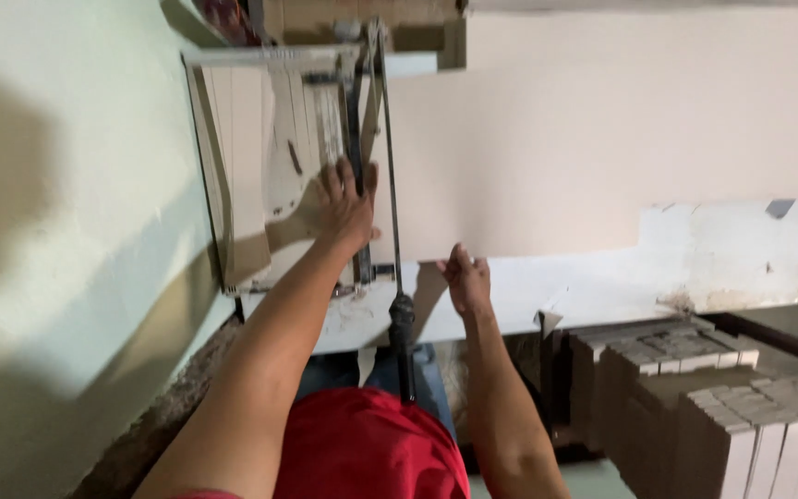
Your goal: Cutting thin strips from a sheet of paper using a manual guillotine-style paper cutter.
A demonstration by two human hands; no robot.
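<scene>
Tile [547, 139]: big, pale, flat; lies on the tile cutter, reaches far to the right.
Tile cutter [279, 166]: sits on the worktop, close by the green wall [66, 231].
Cutter handle [390, 185]: long thin bar with a black end; runs over the tile's left part.
Left hand [345, 205]: flat on the cutter by the rail, presses down; grip spread wide, wrapped around nothing.
Right hand [465, 277]: at the near edge of the tile; grip pinched on that edge.
Worktop [722, 254]: white, chipped, dusty.
Boxes of tiles [750, 416]: stacked low on the right.
How far: tile in place and held steady; no cut line or break seen; handle not held, so cut looks not yet made.
</scene>
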